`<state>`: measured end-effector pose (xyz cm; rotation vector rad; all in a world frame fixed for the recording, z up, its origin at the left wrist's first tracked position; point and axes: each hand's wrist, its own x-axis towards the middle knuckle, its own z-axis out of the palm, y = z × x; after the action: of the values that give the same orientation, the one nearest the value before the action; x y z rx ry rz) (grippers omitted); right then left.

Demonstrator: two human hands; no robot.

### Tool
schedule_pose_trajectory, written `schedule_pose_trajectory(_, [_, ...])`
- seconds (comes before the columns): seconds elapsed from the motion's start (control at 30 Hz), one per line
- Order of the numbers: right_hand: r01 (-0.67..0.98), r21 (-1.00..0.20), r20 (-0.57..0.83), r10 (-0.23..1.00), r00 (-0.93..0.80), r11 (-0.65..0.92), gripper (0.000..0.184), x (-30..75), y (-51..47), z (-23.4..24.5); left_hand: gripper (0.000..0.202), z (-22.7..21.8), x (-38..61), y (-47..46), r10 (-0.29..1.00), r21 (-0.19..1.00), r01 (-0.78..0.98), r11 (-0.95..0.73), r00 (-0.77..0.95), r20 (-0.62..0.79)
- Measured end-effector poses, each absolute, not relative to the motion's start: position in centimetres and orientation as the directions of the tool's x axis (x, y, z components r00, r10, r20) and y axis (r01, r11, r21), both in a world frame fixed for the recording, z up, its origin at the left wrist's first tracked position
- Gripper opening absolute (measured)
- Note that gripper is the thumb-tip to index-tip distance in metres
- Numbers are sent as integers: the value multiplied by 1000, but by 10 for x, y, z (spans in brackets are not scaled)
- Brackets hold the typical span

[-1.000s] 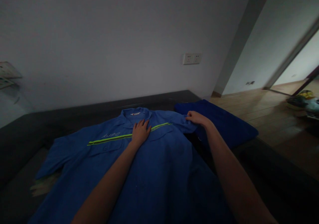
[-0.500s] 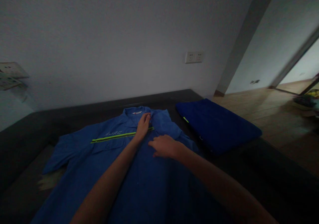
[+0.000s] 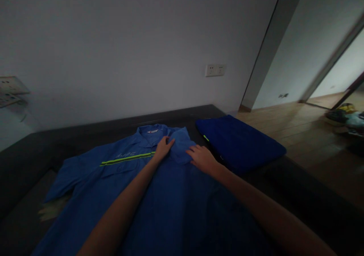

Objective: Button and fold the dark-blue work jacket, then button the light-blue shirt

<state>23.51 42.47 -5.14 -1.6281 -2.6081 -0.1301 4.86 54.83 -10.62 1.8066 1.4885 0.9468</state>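
A blue short-sleeved work shirt (image 3: 119,187) lies spread on a dark surface, its collar towards the wall. Lettering and a yellow-green stripe cross its chest. On the right, the shirt's side is folded inward, with the sleeve (image 3: 179,144) lying over it. My left hand (image 3: 164,148) rests on the fold just below the collar, thumb and fingers apart. Beside the sleeve's right edge, my right hand (image 3: 202,159) touches the cloth with its fingers stretched out. The lower part of the shirt runs out of view beneath my forearms.
A folded darker blue garment (image 3: 241,142) with a small yellow-green mark lies to the right on the dark surface (image 3: 298,195). Behind stands a pale wall with a socket (image 3: 215,70). Wooden floor (image 3: 284,119) and piled items (image 3: 348,115) appear at far right.
My left hand has moved slightly down from near the collar, its thumb now spread. My right hand has shifted right, and its curled fingers have straightened onto the sleeve. The view has shifted slightly.
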Motion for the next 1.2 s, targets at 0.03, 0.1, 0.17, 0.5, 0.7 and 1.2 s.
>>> schedule_pose_trajectory(0.03, [891, 28, 97, 886, -454, 453, 25, 237, 425, -55, 23, -102, 48, 551, 984, 820, 544, -178, 113, 139])
schedule_pose_trajectory(0.1, [893, -38, 125, 889, -440, 448, 22, 241, 426, -59, 12, -90, 49, 558, 983, 831, 526, -180, 115, 140])
schedule_pose_trajectory(0.17, [905, -184, 221, 913, -342, 383, 24, 249, 428, -58, 10, -75, 54, 569, 985, 854, 492, -171, 109, 135])
schedule_pose_trajectory(0.5, [509, -858, 306, 863, 401, 68, 16, 318, 465, -55, 53, -19, 158, 606, 943, 935, 264, -236, 294, 155])
schedule_pose_trajectory(0.7, [537, -830, 118, 895, 429, -148, 39, 347, 470, -76, 31, -50, 138, 565, 794, 589, 576, -567, 571, 207])
schedule_pose_trajectory(1.2, [891, -412, 273, 907, 321, -192, 41, 366, 433, -57, 39, -67, -106, 424, 874, 301, 826, -476, 407, 263])
